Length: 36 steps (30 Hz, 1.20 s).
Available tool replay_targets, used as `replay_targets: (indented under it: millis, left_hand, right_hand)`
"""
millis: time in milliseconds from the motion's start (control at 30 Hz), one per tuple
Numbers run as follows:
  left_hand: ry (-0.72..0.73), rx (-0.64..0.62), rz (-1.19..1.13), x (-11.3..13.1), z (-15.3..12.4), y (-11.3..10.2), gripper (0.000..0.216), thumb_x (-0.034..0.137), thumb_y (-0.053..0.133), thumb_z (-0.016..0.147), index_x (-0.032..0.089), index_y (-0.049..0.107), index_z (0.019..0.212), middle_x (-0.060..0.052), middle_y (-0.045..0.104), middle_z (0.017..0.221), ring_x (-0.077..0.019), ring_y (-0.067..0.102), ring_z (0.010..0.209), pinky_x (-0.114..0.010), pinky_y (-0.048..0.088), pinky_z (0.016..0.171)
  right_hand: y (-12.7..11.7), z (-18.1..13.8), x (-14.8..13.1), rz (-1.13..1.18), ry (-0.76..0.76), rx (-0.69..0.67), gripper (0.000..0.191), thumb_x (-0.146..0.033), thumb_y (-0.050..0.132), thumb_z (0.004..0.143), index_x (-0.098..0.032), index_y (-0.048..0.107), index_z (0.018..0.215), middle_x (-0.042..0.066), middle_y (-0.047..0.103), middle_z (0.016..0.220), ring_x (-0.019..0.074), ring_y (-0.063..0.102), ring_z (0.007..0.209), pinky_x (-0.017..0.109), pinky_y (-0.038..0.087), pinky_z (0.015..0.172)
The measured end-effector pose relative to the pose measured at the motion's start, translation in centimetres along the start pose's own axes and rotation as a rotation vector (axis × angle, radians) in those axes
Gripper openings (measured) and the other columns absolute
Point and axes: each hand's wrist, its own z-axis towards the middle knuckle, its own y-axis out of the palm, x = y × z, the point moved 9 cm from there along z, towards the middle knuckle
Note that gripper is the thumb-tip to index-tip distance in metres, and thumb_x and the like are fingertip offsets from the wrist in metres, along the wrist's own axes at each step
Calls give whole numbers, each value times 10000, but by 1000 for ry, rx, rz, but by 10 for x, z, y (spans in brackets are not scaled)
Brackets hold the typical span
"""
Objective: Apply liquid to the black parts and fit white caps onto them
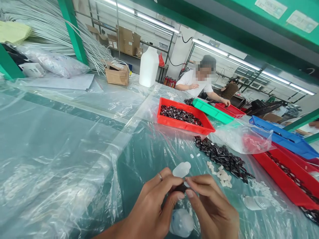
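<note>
Left hand (152, 212) with a ring and right hand (211, 209) meeting low over the plastic-covered tabletop (74, 149), fingers of both pinching 1 small black part (181, 188) between them, loose pile of black parts (221, 157) beyond, red plastic tray (184, 126) farther back, a seated person in a white shirt (193, 81) behind.

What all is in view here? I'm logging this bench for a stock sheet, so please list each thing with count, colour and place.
small part: one, black, pinched between both hands
loose pile of parts: many, black, on the plastic sheet right of centre
small caps: a scatter, white, beside that pile
red trays: three in view, centre, far and right edge; the centre and right ones hold black parts
green tray: one, resting across the far trays
blue tray: one, right
jug: one, white, far end of bench
cardboard box: one, brown, left of jug
co-worker: one, white shirt, far side
left hand: ring on one finger, fingers on the black part
right hand: fingers on the same part
</note>
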Motion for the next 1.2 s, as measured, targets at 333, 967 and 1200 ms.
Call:
replay_targets:
  millis: [333,967,1200]
  left_hand:
    - [-24,-25,1,0,-2,3,194,72,513,989,246,576,1047,38,555,855,-112,562,759,-199,424,688]
    - [-118,-265,94,-2,6,13,193,99,485,1001,253,589,1053,33,587,873,-139,590,785,-234,450,697]
    - [-127,-240,113,-1,7,12,136,129,495,1007,246,565,1002,27,603,853,-151,622,813,-235,460,701]
  right_hand:
    - [3,-6,7,87,59,-14,93,-131,612,1035,-167,663,1104,24,621,1047,170,637,951,298,592,783]
    - [-18,6,9,113,126,-83,31,-145,660,1006,-164,678,989,8,677,989,148,671,909,245,590,739]
    - [-15,1,8,94,112,-41,94,-98,657,992,-177,693,1027,4,679,1024,141,673,923,242,590,762]
